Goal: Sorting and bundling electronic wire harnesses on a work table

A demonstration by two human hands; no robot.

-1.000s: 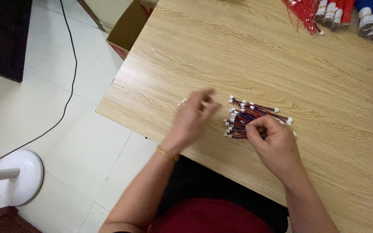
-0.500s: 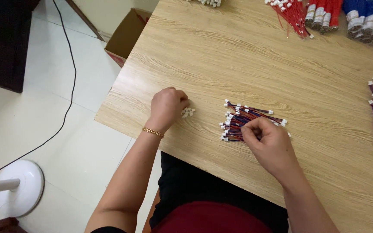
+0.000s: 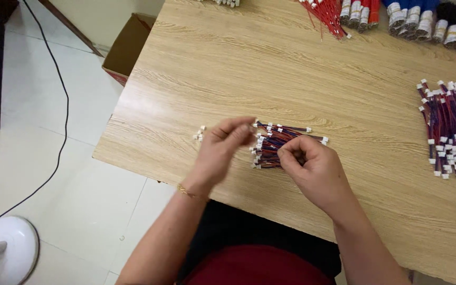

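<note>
Small pile of red-and-blue wire leads with white plugs (image 3: 275,145) lies on the bench (image 3: 302,79) near its front edge. Right hand (image 3: 312,169) pinches lead ends in a closed grip. Left hand (image 3: 225,148) hovers just beside, fingers curled; contents indiscernible. Loose white connectors (image 3: 200,134) lie left. Best worked one lead at a time, pile undisturbed.

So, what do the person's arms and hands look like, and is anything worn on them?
Both forearms are bare, with no sleeves and no gloves. The left hand has a thin gold-coloured bracelet at the wrist. The right hand shows no ring, watch or bracelet.
</note>
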